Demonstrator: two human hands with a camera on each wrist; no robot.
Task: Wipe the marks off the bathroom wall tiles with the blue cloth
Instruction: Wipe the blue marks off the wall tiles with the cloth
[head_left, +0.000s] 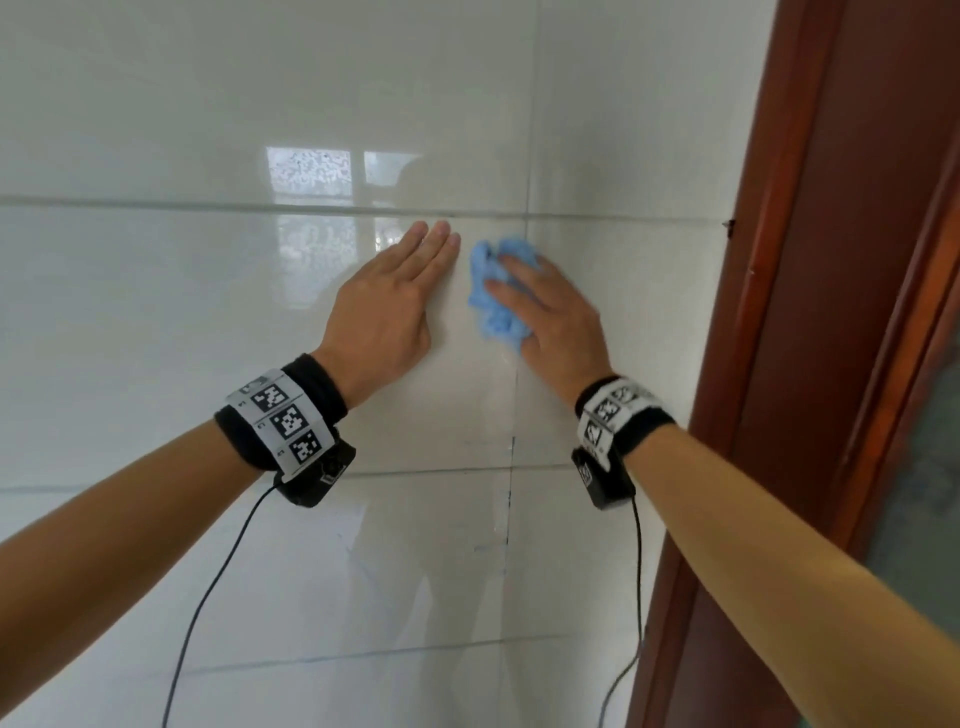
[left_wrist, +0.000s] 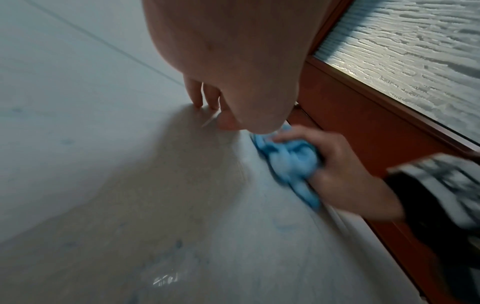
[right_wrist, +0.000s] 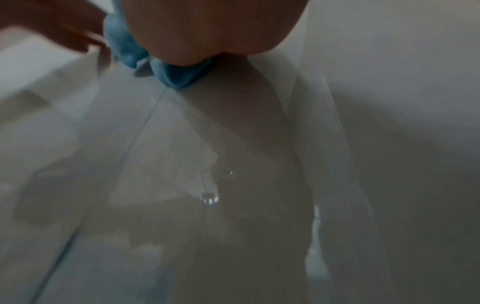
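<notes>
Two bare forearms reach forward to glossy white wall tiles (head_left: 208, 291). Right hand (head_left: 558, 317) presses a bunched blue cloth (head_left: 496, 296) against the tiles, fingers curled over it, near a brown wooden door frame (head_left: 769, 312). Left hand (head_left: 389, 301) lies flat on the tiles just beside the cloth, fingers straight and together; faint blue marks (head_left: 511, 499) show along a grout line below.
</notes>
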